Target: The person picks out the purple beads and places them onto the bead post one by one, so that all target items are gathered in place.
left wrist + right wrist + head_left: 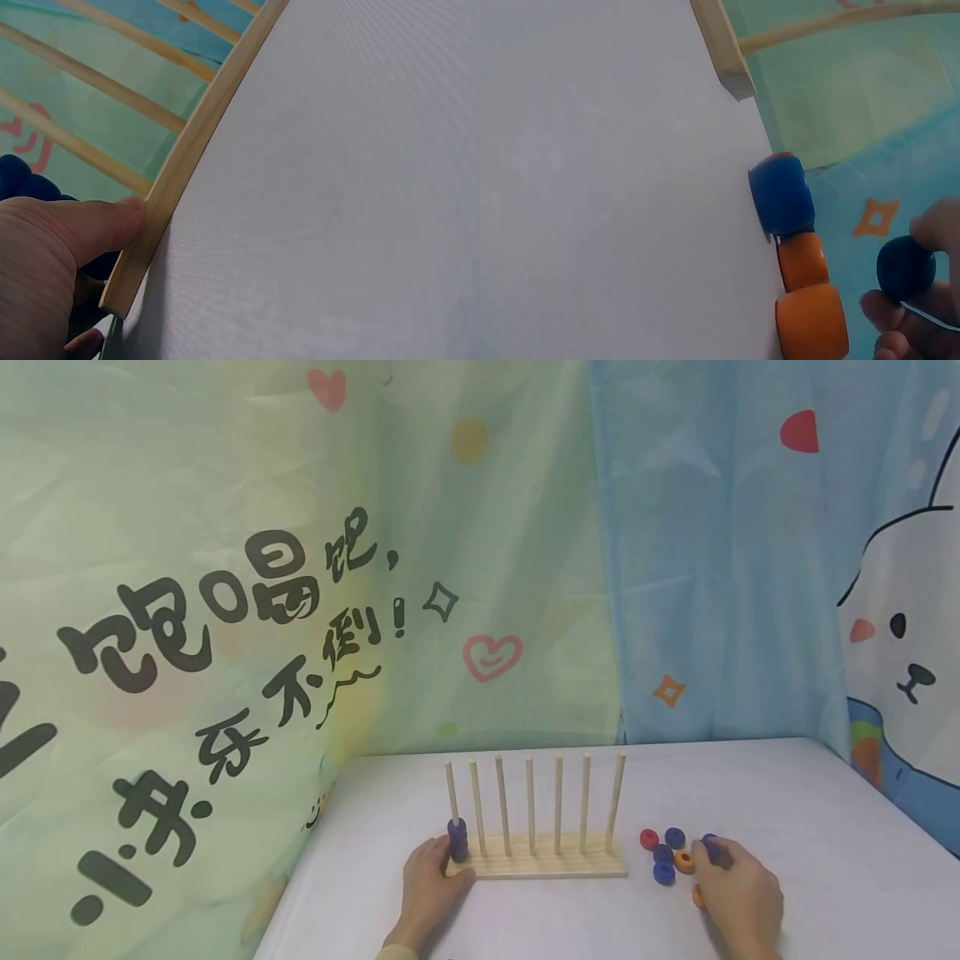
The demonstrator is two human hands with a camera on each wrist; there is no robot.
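Note:
A wooden base [540,867] with several upright pegs stands on the table; blue beads [457,841] are stacked on its leftmost peg. My left hand [431,885] grips the base's left end, the thumb on the front edge [180,176] in the left wrist view. To the right, my right hand [741,893] pinches a blue bead [905,268] between thumb and fingers, off the table. Beside it lie a red bead [649,839], several blue beads [663,872] and an orange bead [684,861]; another orange bead [699,897] is partly hidden by the hand.
The white table [570,922] extends around the base and beads. Behind it hang a green curtain [480,568] with dark lettering and a blue curtain [720,568] with a cartoon animal at the far right.

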